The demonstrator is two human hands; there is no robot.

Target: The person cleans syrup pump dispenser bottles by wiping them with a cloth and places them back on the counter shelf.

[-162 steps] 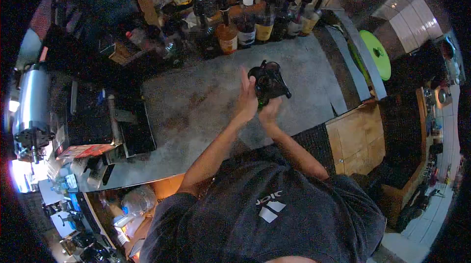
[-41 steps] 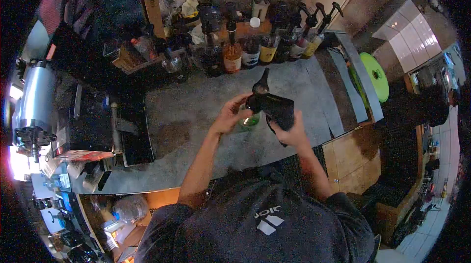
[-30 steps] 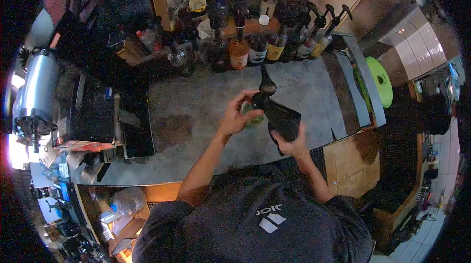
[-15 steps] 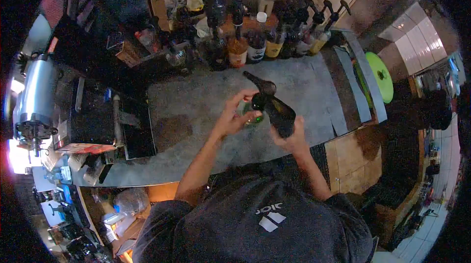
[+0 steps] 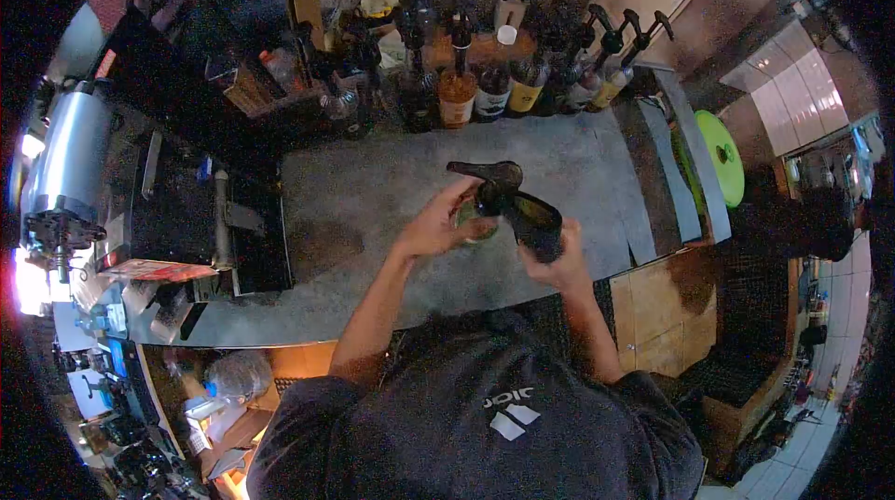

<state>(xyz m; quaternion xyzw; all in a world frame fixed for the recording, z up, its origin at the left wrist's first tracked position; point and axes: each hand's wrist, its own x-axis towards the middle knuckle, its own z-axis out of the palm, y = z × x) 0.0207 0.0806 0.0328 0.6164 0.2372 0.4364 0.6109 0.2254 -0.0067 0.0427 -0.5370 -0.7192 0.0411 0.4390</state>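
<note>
My right hand (image 5: 561,260) is wrapped around a dark, tall container (image 5: 537,228), which is tilted with its opening facing up and to the left. My left hand (image 5: 442,223) curls around a small greenish clear glass (image 5: 474,222), partly hidden by the fingers. Over the glass and against the container's upper end lies a black piece with a long handle and a rounded head (image 5: 503,174), its handle pointing left. Whether the left fingers also grip this piece, I cannot tell. Contents of the glass and container are too dark to make out. Both hands are above the grey counter (image 5: 373,258).
Pump-topped bottles line the counter's back edge, among them an amber one (image 5: 457,99) and a yellow-labelled one (image 5: 525,95). A bright green round lid (image 5: 720,159) stands at the right. On the left is a dark machine (image 5: 172,220) beside a silver cylinder (image 5: 73,160).
The black handled piece has turned, its handle swinging from up-left to nearly level. More of the dark container's opening shows. The view has shifted slightly; both hands keep their holds.
</note>
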